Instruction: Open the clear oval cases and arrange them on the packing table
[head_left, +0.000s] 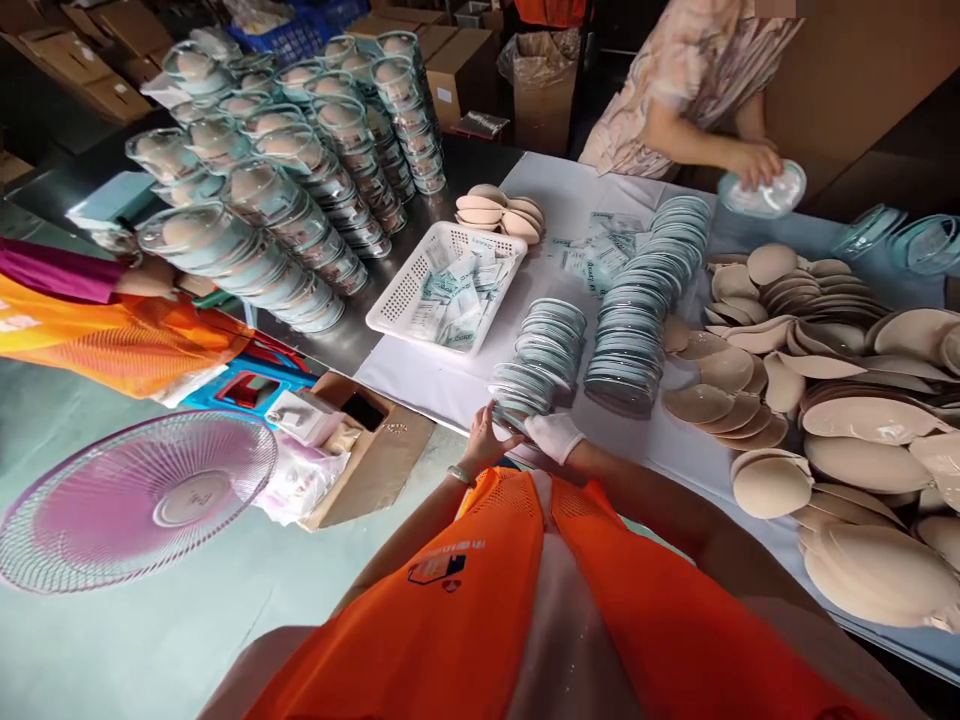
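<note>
My left hand point(484, 442), bare with a bracelet at the wrist, has its thumb and fingers apart at the near left edge of a short stack of round, clear-and-teal plastic lids point(521, 388). On the other side of the stack's near end is my right hand point(555, 436) in a white glove. Its fingers are bunched against the lower lids, and what they hold, if anything, is hidden. Right behind stands another short stack of lids point(551, 335). A longer leaning row of lids point(626, 330) lies to the right.
A white basket point(379, 318) holds printed packets. Beige moulded cups point(862, 465) are heaped at right, with a smaller pile point(495, 212) behind the basket. Filled tubs point(292, 190) stand stacked at left. A pink fan point(142, 500) is below. Across the table, a co-worker's hand point(754, 163) holds a lid.
</note>
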